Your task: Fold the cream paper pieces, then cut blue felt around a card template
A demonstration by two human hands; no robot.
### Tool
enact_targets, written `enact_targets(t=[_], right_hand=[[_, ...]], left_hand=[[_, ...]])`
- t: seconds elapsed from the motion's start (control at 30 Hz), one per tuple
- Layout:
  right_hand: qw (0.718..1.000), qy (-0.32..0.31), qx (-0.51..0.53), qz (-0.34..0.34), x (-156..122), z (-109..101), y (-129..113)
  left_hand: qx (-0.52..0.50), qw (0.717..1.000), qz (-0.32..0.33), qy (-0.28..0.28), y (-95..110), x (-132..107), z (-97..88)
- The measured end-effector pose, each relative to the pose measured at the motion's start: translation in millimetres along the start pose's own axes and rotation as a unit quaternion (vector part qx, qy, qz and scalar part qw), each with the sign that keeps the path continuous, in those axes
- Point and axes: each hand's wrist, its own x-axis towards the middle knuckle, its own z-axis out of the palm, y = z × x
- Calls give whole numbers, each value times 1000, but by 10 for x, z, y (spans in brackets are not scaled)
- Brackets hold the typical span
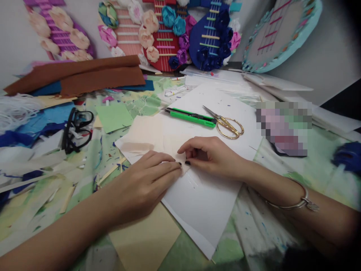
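Observation:
My left hand [146, 180] lies flat on a cream sheet of paper [146, 131], fingers stretched out and pressing its folded edge. My right hand [208, 154] is curled beside it, fingertips pinching the same cream paper at the fold. The cream paper rests on a large white sheet [205, 199]. Just beyond my hands lie a green utility knife [191, 116] and gold-handled scissors [225, 123]. A silver bracelet [299, 201] circles my right wrist.
Brown felt sheets [84, 75] lie at the back left, black glasses [76, 130] at the left among paper scraps. Paper-flower guitar decorations [169, 34] lean on the wall. A tan sheet [146, 241] lies near the front edge, a blurred object [284, 128] at the right.

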Motion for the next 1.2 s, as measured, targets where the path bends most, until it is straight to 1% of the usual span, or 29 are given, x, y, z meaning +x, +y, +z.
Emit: enact_targets(t=[0.17,0.3,0.5,0.7,0.9,1.2], right_hand=[[1000,-2,0,1,1,3,0],[1000,-4,7,5,3,2,2],[1000,-7,3,8,0,0,7],[1000,-4,8,5,4,7,21],[1000,-5,10,4,2,4,20],[1000,-3,9,6,6,-6,25]], left_hand=[[-7,1000,-13,-27,-2,11,-26],[-6,999,-5,-33,-14,14,-59],[-4,999,15,-31,-44,18,-65],[11,1000,4,-18,-48,-7,-62],[-3,1000,-4,-14,-50,-10,-54],[-35,999,-33,-11,-22,5,-34]])
